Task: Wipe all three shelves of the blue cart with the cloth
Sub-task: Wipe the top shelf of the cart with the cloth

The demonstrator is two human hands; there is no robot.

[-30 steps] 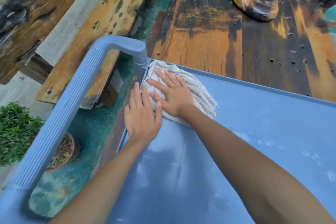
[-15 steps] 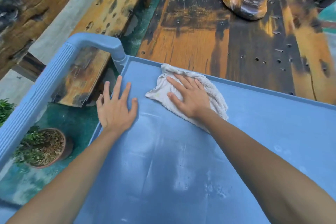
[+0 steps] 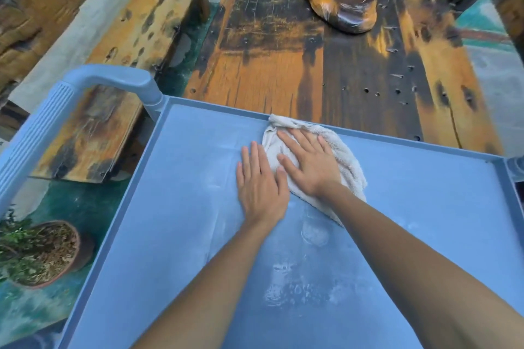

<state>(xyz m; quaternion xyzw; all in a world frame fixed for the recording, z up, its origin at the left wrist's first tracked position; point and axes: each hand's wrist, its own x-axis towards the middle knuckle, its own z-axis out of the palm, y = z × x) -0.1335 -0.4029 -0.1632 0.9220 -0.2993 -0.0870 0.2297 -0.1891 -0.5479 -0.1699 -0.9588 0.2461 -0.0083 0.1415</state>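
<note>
Dusty cart shelf (image 3: 175, 207): right hand (image 3: 310, 167) flat-fingered presses cloth (image 3: 347, 159) against far rim, left hand (image 3: 259, 187) flat beside.

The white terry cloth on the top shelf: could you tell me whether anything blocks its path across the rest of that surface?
Nothing visible does. The right hand presses the white terry cloth flat by the far rim of the blue plastic cart's top shelf; only the left hand rests beside it.

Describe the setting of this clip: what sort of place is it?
Probably an outdoor patio or garden yard: weathered wooden table and bench, a potted plant on green-painted ground, beside the blue cart.
</note>
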